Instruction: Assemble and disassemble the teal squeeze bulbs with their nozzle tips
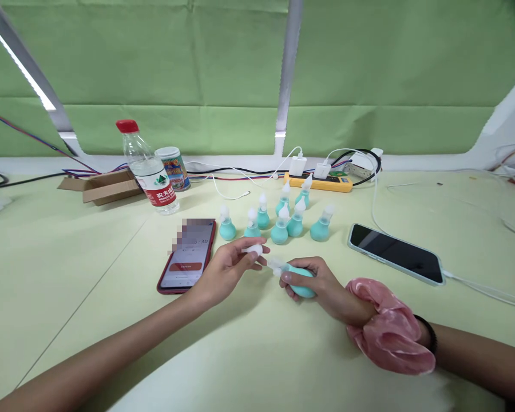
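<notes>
Between the thumb and fingers of my left hand [232, 264] is a small white pointed tip [253, 249]. My right hand [315, 280] is wrapped round a teal nasal aspirator bulb [302, 284], lying tilted with its clear end [275, 264] toward my left hand. A small gap separates the white tip from that clear end. Just beyond my hands stand several similar teal nasal aspirators with white tips, among them one at the left [227, 225] and one at the right [321, 223].
A phone in a red case [187, 257] lies left of my hands, a charging phone [397, 253] to the right. Behind are a water bottle [150, 171], a can [174, 167], a cardboard box [111, 186], and a yellow power strip [337, 182] with white cables.
</notes>
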The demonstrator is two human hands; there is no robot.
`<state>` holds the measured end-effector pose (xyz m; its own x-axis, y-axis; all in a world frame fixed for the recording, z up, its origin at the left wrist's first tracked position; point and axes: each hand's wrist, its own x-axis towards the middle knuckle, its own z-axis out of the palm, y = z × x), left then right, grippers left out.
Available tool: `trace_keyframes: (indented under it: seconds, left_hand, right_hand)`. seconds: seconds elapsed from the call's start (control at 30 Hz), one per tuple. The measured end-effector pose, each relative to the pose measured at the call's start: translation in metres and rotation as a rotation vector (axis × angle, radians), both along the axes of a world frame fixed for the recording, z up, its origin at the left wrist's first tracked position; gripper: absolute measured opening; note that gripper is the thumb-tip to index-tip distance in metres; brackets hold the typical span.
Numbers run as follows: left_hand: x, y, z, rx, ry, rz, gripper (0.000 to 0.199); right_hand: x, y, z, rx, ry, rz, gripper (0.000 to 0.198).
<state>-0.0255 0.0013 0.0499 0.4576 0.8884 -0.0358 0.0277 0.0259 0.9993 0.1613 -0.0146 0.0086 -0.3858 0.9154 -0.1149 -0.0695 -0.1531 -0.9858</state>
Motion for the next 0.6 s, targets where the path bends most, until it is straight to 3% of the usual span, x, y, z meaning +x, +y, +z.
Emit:
trace_keyframes:
  seconds: [0.1, 0.23, 0.37, 0.6]
  left_hand:
    - [-0.0013, 0.0001, 0.0017, -0.017, -0.012, -0.001, 0.033]
    - [-0.0054, 0.0039, 0.0075, -0.049, 0.055, -0.093, 0.021]
    - [-0.0078, 0.009, 0.0069, -0.062, 0.141, -0.119, 0.02]
    - [-0.0022, 0.0063, 0.0, -0.142, 0.002, -0.076, 0.022]
  right_hand:
    - [-0.0001, -0.0016, 0.0, 0.024, -0.037, 0.005, 0.025]
    - [-0.0004, -0.0037, 0.0004, 0.055, -0.06, -0.009, 0.029]
    - [-0.0001, -0.0045, 0.0005, 0.084, -0.086, -0.012, 0.03]
    - [0.0002, -0.0051, 0.0031, 0.122, -0.137, -0.006, 0.034]
